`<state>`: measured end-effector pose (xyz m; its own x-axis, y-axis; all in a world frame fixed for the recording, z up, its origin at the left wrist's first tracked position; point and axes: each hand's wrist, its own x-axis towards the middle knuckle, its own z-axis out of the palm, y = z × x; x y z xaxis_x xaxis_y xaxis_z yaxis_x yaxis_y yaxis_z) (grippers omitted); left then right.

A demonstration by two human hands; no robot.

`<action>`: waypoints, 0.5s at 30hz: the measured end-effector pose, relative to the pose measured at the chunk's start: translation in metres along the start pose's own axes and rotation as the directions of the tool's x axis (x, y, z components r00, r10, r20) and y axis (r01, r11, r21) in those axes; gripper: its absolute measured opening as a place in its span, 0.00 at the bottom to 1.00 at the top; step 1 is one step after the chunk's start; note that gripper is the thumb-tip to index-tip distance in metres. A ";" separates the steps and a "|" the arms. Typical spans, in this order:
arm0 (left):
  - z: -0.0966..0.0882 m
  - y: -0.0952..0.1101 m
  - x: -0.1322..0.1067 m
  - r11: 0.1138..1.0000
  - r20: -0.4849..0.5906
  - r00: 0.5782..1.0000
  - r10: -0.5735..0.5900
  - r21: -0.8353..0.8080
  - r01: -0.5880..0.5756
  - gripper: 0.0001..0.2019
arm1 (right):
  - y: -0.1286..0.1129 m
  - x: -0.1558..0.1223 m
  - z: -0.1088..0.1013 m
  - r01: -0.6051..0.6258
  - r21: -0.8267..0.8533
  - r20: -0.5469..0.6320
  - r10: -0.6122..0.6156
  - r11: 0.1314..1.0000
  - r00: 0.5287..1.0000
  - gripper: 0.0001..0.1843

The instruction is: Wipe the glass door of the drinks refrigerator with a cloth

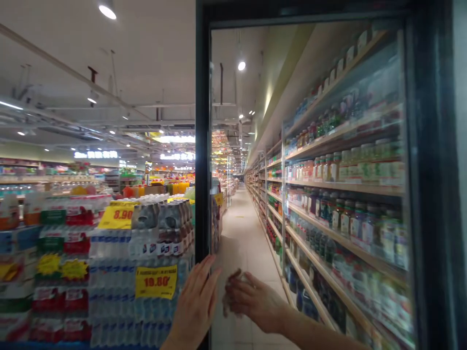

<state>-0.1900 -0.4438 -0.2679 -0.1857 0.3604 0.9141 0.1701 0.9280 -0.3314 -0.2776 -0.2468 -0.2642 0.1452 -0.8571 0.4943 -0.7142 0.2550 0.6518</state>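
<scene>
Room: supermarket, seen through an upright glass door [203, 146]
Left: bottled water [113, 291] stacked, yellow price sign [156, 282]
My left hand [195, 304]: fingers spread, flat on the glass
My right hand [255, 304]: fingers curled around a crumpled cloth [235, 291], against the glass
Right: jars [346, 214] on shelves [346, 187] behind the glass

- A glass cooler door [255, 233] is standing upright in its black frame
- The left hand [195, 304] is pressing flat on the glass
- The right hand [253, 301] is holding a crumpled cloth [235, 291] against it
</scene>
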 end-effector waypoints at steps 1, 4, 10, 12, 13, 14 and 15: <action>-0.005 -0.004 0.002 1.000 -0.014 1.000 -0.023 -0.005 0.023 0.19 | 0.006 0.013 -0.004 -0.018 -0.004 -0.022 0.018 1.000 1.000 0.18; -0.017 -0.012 0.009 0.993 -0.056 0.992 -0.114 -0.032 0.113 0.18 | 0.044 0.067 -0.032 -0.300 -0.028 -0.156 0.292 0.954 0.944 0.19; -0.026 -0.019 0.017 0.985 -0.080 0.983 -0.164 -0.070 0.158 0.18 | 0.014 0.057 -0.016 -0.085 0.037 0.037 0.084 0.996 0.996 0.19; -0.027 -0.019 0.024 0.986 -0.064 0.986 -0.151 -0.076 0.146 0.19 | 0.006 0.039 -0.010 0.075 0.049 0.105 -0.080 0.996 0.991 0.20; -0.029 -0.018 0.030 0.986 -0.050 0.987 -0.151 -0.082 0.146 0.19 | 0.012 0.037 -0.016 0.070 0.017 0.089 -0.071 0.997 0.993 0.20; -0.030 -0.015 0.039 0.984 -0.040 0.987 -0.153 -0.095 0.149 0.20 | 0.025 0.040 -0.028 -0.002 -0.041 0.033 0.004 0.999 0.999 0.21; -0.032 -0.012 0.050 0.982 -0.038 0.987 -0.154 -0.115 0.149 0.20 | 0.044 0.047 -0.045 -0.127 -0.107 -0.058 0.122 0.986 0.991 0.22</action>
<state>-0.1704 -0.4394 -0.2105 -0.1732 0.2093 0.9624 0.2508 0.9543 -0.1624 -0.2715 -0.2557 -0.1871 0.0963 -0.7925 0.6023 -0.6495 0.4085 0.6413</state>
